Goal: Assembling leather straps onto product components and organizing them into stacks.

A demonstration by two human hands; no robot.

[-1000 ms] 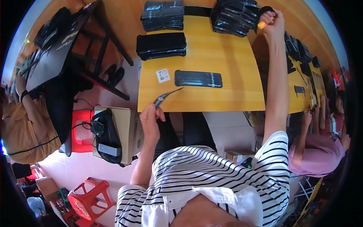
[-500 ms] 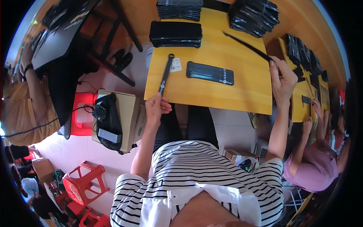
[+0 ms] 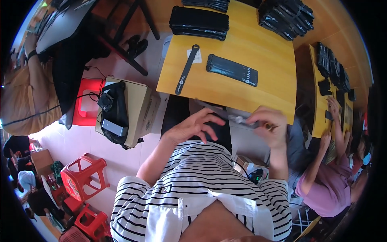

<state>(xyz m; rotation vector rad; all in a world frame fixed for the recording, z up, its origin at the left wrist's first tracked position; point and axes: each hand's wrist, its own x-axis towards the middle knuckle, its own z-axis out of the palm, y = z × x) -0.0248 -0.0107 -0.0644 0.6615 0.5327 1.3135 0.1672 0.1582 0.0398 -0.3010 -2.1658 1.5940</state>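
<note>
In front of my body, just off the table's near edge, my left hand (image 3: pixel 197 126) is open with its fingers spread and bent, holding nothing. My right hand (image 3: pixel 271 126) is closed round a dark strap (image 3: pixel 242 120), whose blurred end points toward the left fingers. On the left part of the table lies a single flat black strap (image 3: pixel 187 70) with a hole at its far end. Beside it sits a neat bundle of black straps (image 3: pixel 231 69) with pale marks along its right end.
The yellow table (image 3: pixel 266 52) carries a white label (image 3: pixel 196 55), a black stack (image 3: pixel 199 22) at the back left and tied black bundles (image 3: pixel 286 19) at the back right. A cardboard box (image 3: pixel 139 109) stands to my left. People work at another table on the right.
My left hand has let go of the black strap, now lying on the table. Both hands have come nearer my body, the right bringing its strap down and left. The view has shifted.
</note>
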